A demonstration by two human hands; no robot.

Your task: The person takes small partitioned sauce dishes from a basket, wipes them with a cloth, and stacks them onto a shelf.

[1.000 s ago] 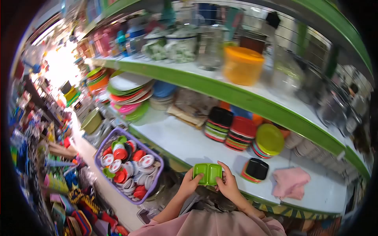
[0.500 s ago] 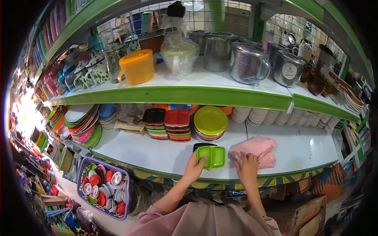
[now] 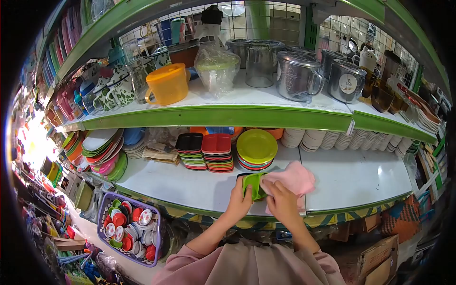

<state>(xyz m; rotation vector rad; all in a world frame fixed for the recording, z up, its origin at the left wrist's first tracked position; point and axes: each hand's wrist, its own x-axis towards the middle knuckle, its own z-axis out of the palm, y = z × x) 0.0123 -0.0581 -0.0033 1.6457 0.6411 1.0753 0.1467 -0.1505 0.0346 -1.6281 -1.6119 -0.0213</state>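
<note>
My left hand (image 3: 239,200) grips a small green divided dish (image 3: 251,183) by its left side, just above the front of the lower shelf. A dark dish edge shows behind it, mostly hidden. Bunched in my right hand (image 3: 284,203) is a pink cloth (image 3: 300,178), pressed against the right part of the green dish. Behind my hands stand two stacks of similar divided dishes, one topped by a black dish (image 3: 190,142) and the other by a red dish (image 3: 217,143). Beside them is a pile of round plates with a yellow-green plate (image 3: 257,146) on top.
Above runs an upper shelf with a green edge (image 3: 213,117), holding an orange mug (image 3: 167,84) and lidded metal mugs (image 3: 297,78). White bowls (image 3: 327,140) line the back right. A purple basket (image 3: 101,218) of small red, white and green items stands low at left.
My right hand has lifted the pink cloth off the shelf and brought it left onto the green dish. The dish has tilted in my left hand.
</note>
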